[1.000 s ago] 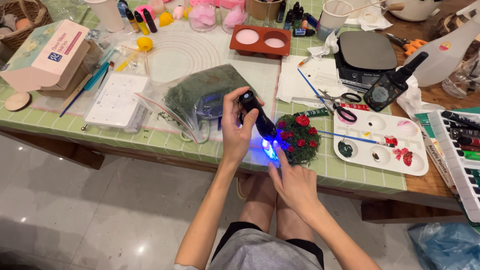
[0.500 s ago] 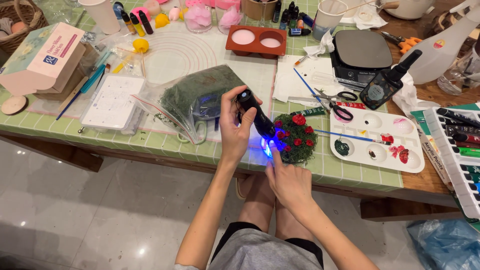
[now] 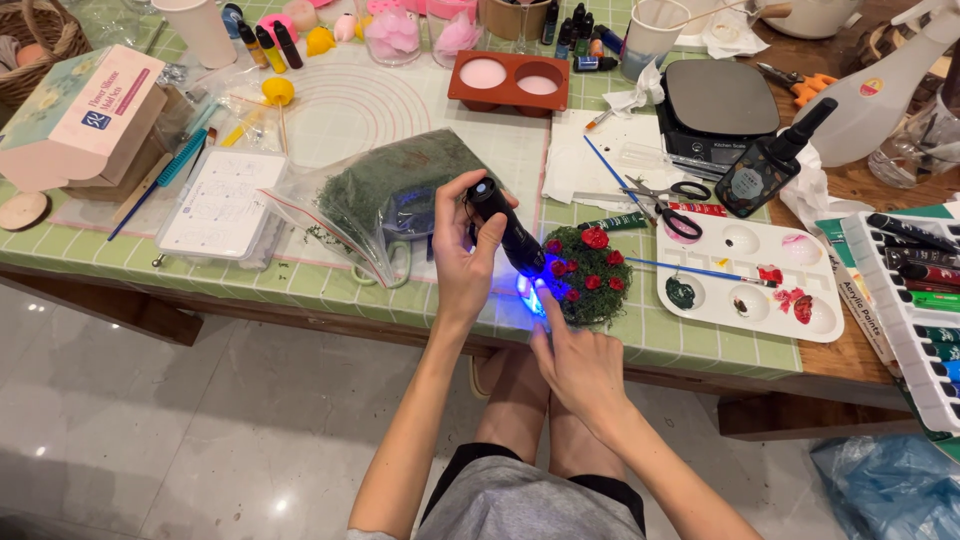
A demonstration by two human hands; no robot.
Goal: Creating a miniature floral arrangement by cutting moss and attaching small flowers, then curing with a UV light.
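The bench, covered in green checked cloth, is crowded with craft gear. A clear bag of moss lies just left of the hands, with a white paint palette and a brush to the right. Scissors and a dark dropper bottle sit behind, near a black scale.

The moss ball, studded with red flowers, rests near the bench's front edge. The left hand is wrapped around a black torch, tilted down so its blue-violet light falls on the ball's left side. The right hand comes up from below, its fingers extended and pressed to the ball's lit edge, holding something in place there; what exactly is under the fingertip cannot be made out.

Risks, as I judge them: the ball sits close to the edge, so a hard push from the right hand could roll it off. If the torch drifts, whatever is being cured may stay tacky and a flower could shift. The fingertip lies in the beam and may stick to the ball.
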